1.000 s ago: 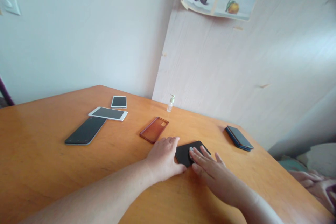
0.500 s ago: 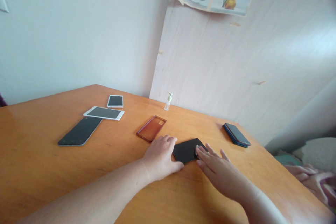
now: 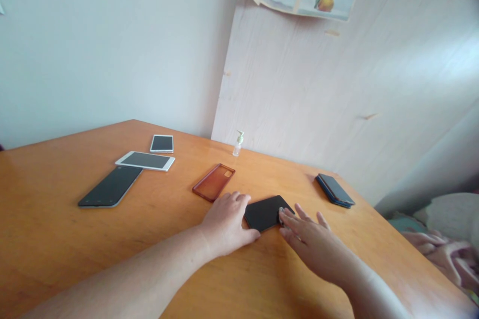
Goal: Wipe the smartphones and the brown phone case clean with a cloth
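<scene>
A black smartphone (image 3: 264,214) lies screen up on the wooden table, between my hands. My left hand (image 3: 226,224) grips its left end, thumb at the near edge and fingers at the far side. On the phone's right part rest the fingertips of my right hand (image 3: 309,239), its other fingers spread. Something small and pale (image 3: 281,213) shows under these fingertips; I cannot make out what it is. Just beyond my left hand lies a translucent reddish-brown phone case (image 3: 213,184).
Left on the table (image 3: 168,269) are a dark phone (image 3: 112,187), a white phone (image 3: 145,160) touching it, and a smaller white phone (image 3: 162,143). A small pump bottle (image 3: 237,144) stands near the back edge. Stacked phones or cases (image 3: 335,191) lie right.
The whole view has shifted slightly, so things sit a little further left. Both hands keep nearly the same place at the black smartphone.
</scene>
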The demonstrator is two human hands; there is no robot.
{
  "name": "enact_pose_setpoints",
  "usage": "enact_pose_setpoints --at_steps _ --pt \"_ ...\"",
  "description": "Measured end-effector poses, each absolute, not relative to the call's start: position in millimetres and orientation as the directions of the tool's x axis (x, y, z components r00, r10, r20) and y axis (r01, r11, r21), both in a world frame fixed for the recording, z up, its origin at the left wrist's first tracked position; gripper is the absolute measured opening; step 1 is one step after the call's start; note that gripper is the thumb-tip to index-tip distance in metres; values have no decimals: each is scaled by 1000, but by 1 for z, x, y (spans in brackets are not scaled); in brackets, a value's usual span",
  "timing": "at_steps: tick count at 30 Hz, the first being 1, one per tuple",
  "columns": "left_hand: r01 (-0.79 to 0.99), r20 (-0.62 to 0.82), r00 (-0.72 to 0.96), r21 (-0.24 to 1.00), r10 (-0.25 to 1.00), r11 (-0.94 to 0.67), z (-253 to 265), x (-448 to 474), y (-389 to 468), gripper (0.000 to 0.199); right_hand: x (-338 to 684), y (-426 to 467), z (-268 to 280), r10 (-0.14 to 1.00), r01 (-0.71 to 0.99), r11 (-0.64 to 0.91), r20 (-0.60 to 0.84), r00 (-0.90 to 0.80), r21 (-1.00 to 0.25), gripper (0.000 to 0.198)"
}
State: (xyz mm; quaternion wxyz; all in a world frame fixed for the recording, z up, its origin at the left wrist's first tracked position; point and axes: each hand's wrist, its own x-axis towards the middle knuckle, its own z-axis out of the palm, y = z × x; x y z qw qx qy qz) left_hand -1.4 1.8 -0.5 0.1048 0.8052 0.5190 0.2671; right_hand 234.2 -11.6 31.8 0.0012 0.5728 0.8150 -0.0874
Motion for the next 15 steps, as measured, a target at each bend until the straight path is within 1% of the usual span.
enact_pose_setpoints --at_steps 2,3,5,8,10,12,15 --pt "776 324 327 443 888 -448 0 -1 1 62 238 -7 30 956 958 270 -88 -278 -101 53" --pt "776 323 331 442 887 -451 0 -1 1 64 237 -7 31 953 955 279 -93 -288 -102 53" --pt "779 315 335 438 888 -449 1 0 0 64 230 -12 34 920 923 357 -116 -374 -143 53" --pt "787 311 323 436 894 -437 2 0 -1 57 214 -25 41 825 827 501 -150 -546 -254 51" --pt "788 310 320 438 895 -433 3 0 0 56 209 -29 43 783 783 542 -155 -602 -304 50" --pt "788 304 320 440 897 -430 3 0 0 57 212 -26 40 804 800 520 -145 -577 -301 49" --pt "792 295 319 439 901 -424 2 0 0 59 224 -14 32 898 887 401 -94 -430 -228 51"
